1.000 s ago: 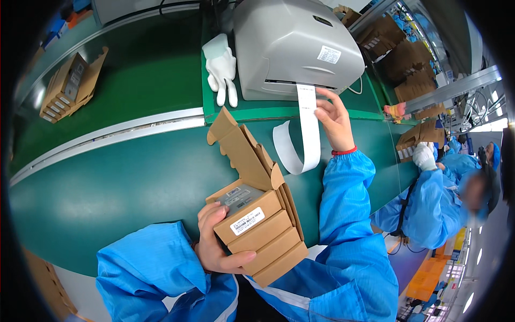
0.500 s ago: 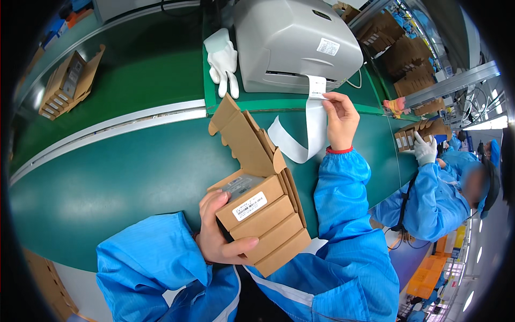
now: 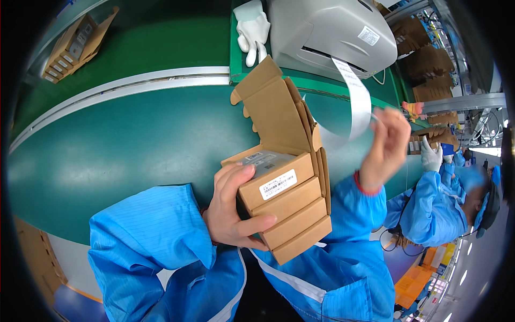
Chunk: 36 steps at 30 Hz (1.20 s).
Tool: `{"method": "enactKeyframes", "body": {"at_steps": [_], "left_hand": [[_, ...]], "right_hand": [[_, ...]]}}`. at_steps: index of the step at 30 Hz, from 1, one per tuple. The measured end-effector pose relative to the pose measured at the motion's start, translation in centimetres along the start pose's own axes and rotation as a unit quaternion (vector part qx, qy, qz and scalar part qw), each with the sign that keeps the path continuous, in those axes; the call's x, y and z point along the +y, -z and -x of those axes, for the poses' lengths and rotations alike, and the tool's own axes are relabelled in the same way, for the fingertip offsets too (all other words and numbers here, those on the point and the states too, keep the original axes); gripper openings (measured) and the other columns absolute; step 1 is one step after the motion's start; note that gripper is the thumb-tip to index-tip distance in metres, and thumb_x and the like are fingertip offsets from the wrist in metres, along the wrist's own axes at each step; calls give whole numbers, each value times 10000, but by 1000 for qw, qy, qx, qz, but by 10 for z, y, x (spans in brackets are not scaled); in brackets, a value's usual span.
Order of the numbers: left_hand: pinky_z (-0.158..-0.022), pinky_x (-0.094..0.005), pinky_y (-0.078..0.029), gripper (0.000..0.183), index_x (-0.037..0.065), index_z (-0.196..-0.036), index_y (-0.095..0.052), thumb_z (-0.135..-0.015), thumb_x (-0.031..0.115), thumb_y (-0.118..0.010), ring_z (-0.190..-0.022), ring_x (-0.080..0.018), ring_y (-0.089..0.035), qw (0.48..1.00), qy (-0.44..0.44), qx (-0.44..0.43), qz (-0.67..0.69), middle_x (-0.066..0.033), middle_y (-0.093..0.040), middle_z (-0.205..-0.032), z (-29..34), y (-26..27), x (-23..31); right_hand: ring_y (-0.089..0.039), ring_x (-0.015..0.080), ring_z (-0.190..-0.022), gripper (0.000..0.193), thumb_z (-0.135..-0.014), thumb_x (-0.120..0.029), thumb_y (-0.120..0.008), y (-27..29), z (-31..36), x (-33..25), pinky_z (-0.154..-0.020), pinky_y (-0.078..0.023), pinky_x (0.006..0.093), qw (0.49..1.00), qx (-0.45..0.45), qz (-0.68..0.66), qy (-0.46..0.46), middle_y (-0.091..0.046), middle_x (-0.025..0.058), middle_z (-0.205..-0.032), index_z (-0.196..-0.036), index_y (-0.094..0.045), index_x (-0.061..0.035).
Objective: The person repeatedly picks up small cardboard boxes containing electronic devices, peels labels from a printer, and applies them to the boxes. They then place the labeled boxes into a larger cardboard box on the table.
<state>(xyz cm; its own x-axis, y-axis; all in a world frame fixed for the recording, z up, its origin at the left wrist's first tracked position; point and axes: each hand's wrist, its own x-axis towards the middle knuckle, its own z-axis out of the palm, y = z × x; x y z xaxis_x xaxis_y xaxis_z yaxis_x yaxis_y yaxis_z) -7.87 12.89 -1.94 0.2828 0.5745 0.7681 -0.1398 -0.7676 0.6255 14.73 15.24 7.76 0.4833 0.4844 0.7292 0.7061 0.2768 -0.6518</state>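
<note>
My left hand [image 3: 233,206] is wrapped round a stack of several small brown cardboard boxes [image 3: 295,217], tilted over my lap. The top box stands with its lid [image 3: 276,104] raised, showing a clear-wrapped item [image 3: 263,161] inside. A white printed label [image 3: 278,184] is stuck on the top box's front; the boxes below show plain fronts. To the right, my right hand [image 3: 387,147] is blurred, with thumb and fingertips pinched on a small pale piece that looks like a label, beside the curling label strip [image 3: 360,102]. That strip hangs from the grey label printer [image 3: 332,32].
A white glove [image 3: 252,29] lies left of the printer. Another open box stack [image 3: 70,51] sits at far left, beyond a metal rail [image 3: 134,86]. At right, a co-worker in blue [image 3: 434,209] with white gloves handles boxes. Brown boxes [image 3: 434,75] fill a rack behind.
My right hand has moved down and right, off the printed strip at the printer's slot. More printed strip shows. The box stack has shifted slightly right in view, still in my left hand.
</note>
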Motion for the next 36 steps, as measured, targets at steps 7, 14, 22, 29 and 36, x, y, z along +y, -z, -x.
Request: {"method": "enactKeyframes", "body": {"at_steps": [7,14,22,29,36], "left_hand": [[-861,-531,-334,761,279,-1262,-352,-631,557,-674,-1120,-413,-351,1000,-6,11,-4,-306,-269,-1265,9,-7,-6],[-867,-527,-335,719,290,-1243,-384,-636,544,-673,-1115,-409,-356,1000,-8,20,-17,-295,-282,-1256,8,-7,-5],[-864,-514,-328,382,312,-1009,-588,-688,512,-642,-1095,-397,-357,994,80,-62,48,-262,-301,-1246,3,9,1],[-838,-517,-333,510,309,-1027,-553,-593,520,-718,-1084,-420,-354,999,38,-29,1,-292,-263,-1252,11,0,-4],[-819,-524,-338,683,298,-1119,-460,-541,524,-745,-1090,-422,-355,999,-24,-18,-19,-311,-239,-1267,-2,-12,-7]], "right_hand": [[-521,118,-498,142,-649,7,-713,29,22,-85,-436,-381,216,892,-441,-46,-92,-588,83,-696,-761,-626,-3],[-570,151,-519,131,-644,0,-716,21,26,-94,-443,-414,238,892,-446,-2,-76,-579,58,-652,-731,-621,-21],[-571,190,-524,166,-621,0,-712,16,28,-93,-456,-431,258,891,-453,21,-21,-565,71,-654,-746,-608,-31],[-490,164,-491,241,-629,-96,-741,20,3,-73,-458,-393,260,912,-395,111,9,-518,51,-658,-769,-552,-43],[-577,140,-799,259,-750,25,-603,4,-53,95,-711,-467,258,898,-364,-135,-204,-597,64,-932,-999,-547,-18]]}}
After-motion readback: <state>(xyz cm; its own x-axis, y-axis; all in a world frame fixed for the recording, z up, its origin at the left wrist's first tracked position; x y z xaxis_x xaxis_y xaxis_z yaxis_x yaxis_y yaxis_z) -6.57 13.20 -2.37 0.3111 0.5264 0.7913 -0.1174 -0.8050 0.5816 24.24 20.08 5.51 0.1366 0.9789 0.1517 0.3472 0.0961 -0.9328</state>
